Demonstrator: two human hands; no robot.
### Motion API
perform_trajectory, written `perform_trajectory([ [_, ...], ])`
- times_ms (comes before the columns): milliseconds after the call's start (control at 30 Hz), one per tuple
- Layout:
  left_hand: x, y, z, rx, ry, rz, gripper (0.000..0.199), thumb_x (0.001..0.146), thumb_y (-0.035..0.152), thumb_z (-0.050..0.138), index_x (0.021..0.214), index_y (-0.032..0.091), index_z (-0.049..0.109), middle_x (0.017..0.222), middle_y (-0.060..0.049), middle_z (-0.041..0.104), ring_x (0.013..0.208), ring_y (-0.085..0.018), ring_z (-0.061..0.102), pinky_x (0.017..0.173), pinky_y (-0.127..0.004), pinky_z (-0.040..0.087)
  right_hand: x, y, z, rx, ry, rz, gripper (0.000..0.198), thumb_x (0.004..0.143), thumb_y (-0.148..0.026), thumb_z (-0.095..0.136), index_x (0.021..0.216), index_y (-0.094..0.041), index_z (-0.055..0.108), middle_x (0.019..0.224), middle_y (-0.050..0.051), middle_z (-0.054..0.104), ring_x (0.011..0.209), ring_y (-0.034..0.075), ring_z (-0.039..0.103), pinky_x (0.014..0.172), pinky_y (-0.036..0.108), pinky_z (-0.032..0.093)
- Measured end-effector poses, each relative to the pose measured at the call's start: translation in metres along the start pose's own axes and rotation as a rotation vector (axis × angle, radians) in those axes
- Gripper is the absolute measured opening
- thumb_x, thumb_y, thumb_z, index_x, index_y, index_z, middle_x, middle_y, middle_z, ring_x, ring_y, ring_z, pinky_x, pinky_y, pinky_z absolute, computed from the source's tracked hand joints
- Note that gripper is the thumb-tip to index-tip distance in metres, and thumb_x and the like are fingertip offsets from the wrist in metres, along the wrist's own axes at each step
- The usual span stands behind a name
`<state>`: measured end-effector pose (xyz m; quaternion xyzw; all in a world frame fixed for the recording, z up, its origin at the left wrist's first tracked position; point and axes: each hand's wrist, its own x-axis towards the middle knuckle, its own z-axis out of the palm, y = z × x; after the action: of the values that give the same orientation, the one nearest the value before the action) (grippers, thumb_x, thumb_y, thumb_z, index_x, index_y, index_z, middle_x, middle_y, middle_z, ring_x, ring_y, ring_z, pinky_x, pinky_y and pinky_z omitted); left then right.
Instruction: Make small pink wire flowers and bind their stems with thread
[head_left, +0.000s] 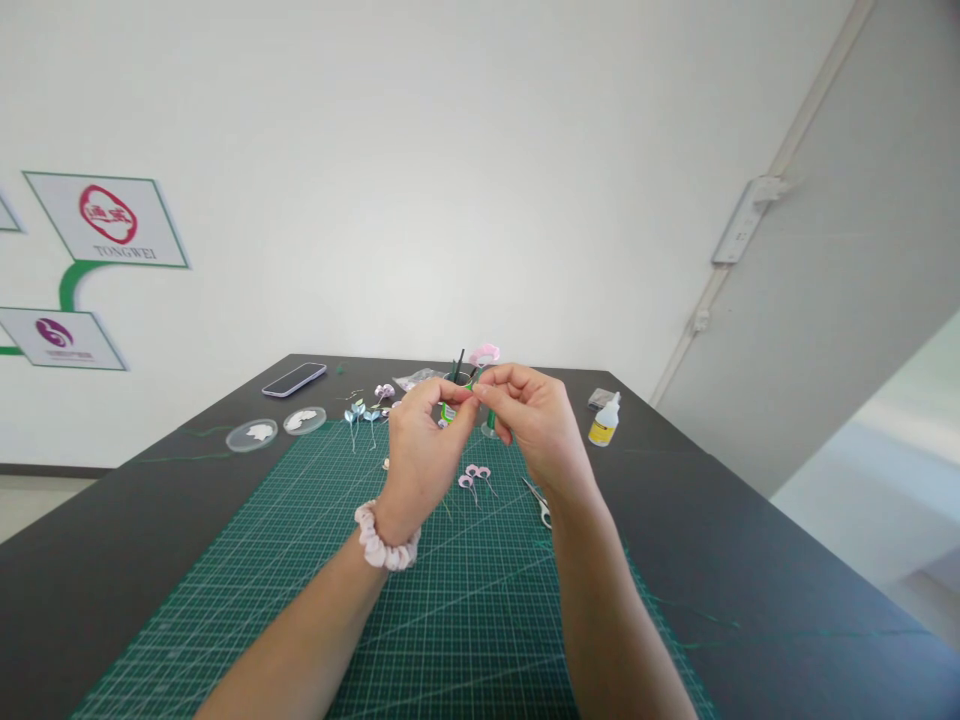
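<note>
My left hand (426,440) and my right hand (534,412) meet above the cutting mat (300,570), fingertips touching. Both are closed in a pinch. Something small and green shows between the fingertips, too little of it to name. Just behind the fingers rises a pale pink flower (484,354); whether it is held or stands behind is unclear. Under the hands lie several small pink petals on wires (466,482). Scissors (538,503) lie by my right forearm, partly hidden. A green spool (490,424) shows partly below my right fingers.
Blue wired petals (361,412) and a purple flower (384,391) lie left of my hands. Farther left are two shallow dishes (252,435) with white pieces and a phone (294,379). A glue bottle (604,422) stands on the right. Green thread (694,612) trails across the black table (780,570).
</note>
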<state>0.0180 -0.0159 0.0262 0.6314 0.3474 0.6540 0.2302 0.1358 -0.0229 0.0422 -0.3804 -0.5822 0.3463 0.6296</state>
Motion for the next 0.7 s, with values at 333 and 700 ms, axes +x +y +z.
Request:
perform_trajectory([
  [333, 0.0024, -0.0001, -0.0048, -0.098, -0.065, -0.140, 0.011, 0.075, 0.023, 0.071, 0.066, 0.019, 0.068, 0.066, -0.001, 0.071, 0.064, -0.016, 0.059, 0.067, -0.032, 0.043, 0.0015, 0.0005, -0.0066, -0.002, -0.041, -0.004, 0.010, 0.072, -0.029, 0.066, 0.073, -0.019, 0.066, 0.048, -0.006, 0.050, 0.039, 0.007, 0.039, 0.041, 0.025, 0.029],
  [700, 0.0051, -0.0087, -0.0038, -0.316, -0.133, -0.224, 0.010, 0.073, 0.024, 0.073, 0.067, 0.018, 0.068, 0.066, -0.001, 0.071, 0.067, -0.015, 0.064, 0.072, -0.031, 0.049, 0.0014, -0.0015, -0.0055, 0.007, -0.038, -0.006, 0.012, 0.071, -0.029, 0.067, 0.068, -0.018, 0.064, 0.051, -0.005, 0.055, 0.038, 0.006, 0.040, 0.039, 0.023, 0.028],
])
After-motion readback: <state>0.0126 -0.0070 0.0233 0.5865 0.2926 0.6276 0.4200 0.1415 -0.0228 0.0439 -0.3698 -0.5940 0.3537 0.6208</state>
